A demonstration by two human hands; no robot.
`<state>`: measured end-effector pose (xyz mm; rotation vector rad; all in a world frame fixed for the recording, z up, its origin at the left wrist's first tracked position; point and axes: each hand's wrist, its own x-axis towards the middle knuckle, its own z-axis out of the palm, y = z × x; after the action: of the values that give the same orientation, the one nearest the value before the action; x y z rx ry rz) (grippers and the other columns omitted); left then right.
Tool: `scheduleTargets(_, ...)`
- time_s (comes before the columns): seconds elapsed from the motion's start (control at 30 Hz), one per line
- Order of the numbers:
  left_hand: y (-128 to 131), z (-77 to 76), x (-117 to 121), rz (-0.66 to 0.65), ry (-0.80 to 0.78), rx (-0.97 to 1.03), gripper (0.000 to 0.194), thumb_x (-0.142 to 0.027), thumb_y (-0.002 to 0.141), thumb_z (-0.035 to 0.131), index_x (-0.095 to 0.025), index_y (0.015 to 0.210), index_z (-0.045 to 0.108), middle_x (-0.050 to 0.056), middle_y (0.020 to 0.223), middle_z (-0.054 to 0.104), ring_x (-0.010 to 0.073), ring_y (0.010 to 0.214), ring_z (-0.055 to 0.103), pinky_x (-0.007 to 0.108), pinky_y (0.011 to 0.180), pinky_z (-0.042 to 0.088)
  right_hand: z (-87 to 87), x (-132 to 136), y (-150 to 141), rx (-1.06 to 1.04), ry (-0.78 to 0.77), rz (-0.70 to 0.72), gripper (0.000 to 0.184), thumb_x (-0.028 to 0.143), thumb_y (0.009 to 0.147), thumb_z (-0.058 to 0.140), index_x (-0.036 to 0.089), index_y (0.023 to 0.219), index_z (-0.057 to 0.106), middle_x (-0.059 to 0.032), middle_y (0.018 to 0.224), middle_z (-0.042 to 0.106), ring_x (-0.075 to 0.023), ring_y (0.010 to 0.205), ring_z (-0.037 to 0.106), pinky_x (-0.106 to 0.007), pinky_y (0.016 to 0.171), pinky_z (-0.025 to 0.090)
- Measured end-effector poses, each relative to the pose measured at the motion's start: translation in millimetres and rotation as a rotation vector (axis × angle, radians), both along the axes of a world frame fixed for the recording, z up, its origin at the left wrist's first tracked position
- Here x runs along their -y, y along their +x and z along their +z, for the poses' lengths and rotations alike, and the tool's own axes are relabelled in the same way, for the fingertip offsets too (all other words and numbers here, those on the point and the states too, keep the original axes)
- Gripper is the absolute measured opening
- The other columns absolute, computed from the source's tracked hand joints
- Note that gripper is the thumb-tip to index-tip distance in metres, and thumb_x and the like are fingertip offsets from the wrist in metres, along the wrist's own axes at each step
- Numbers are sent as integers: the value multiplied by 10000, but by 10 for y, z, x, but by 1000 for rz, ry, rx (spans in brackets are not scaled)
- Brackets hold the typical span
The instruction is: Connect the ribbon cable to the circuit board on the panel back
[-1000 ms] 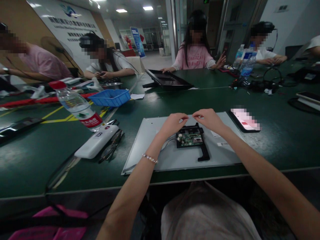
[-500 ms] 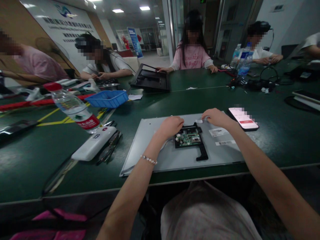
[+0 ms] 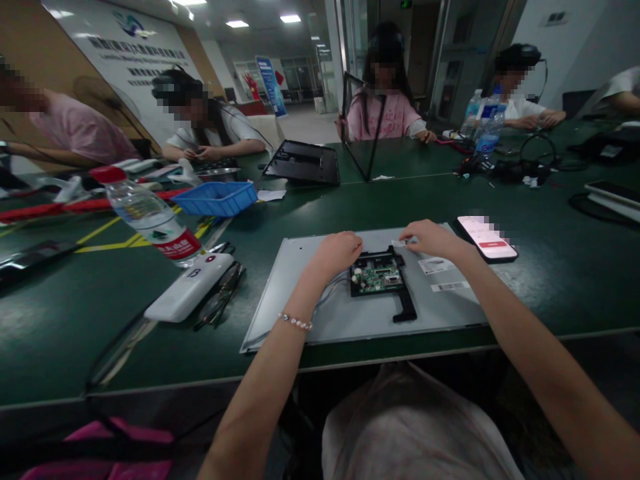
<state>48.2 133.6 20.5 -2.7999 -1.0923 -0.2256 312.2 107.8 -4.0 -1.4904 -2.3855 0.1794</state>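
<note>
Hands (image 3: 336,255) (image 3: 426,239) near black bracket (image 3: 407,305), circuit board (image 3: 374,277) inside

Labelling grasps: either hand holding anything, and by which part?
Cannot tell: right hand is at a small white piece, left hand by the black bracket; any grip is unclear.

My left grip (image 3: 334,255) curls its fingertips partly out of sight, so I cannot tell whether they pinch anything. By my right grip (image 3: 425,239), a small white scrap (image 3: 397,243) is too tiny to make out. My right forearm (image 3: 535,333) hides the right edge of the flat grey metal panel (image 3: 287,267); my left wrist (image 3: 307,287) covers part of the thin grey cables (image 3: 333,288). Print on the white barcode label (image 3: 449,287) is illegibly small. A bright pink object (image 3: 145,440) runs off the bottom edge, a blurred glossy black device (image 3: 33,259) off the left.
</note>
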Motion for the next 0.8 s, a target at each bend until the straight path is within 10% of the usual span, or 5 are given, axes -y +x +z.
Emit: scheduleTargets(0.8, 26, 49, 53, 42, 5, -110, 336, -267, 935, 371, -136, 916, 680, 102, 940, 687, 186, 854, 642, 273, 734, 469, -81, -44, -25, 22, 75, 25, 231, 268, 877, 549, 181, 1034, 694, -90, 1070, 687, -229, 994, 623, -344, 872, 470)
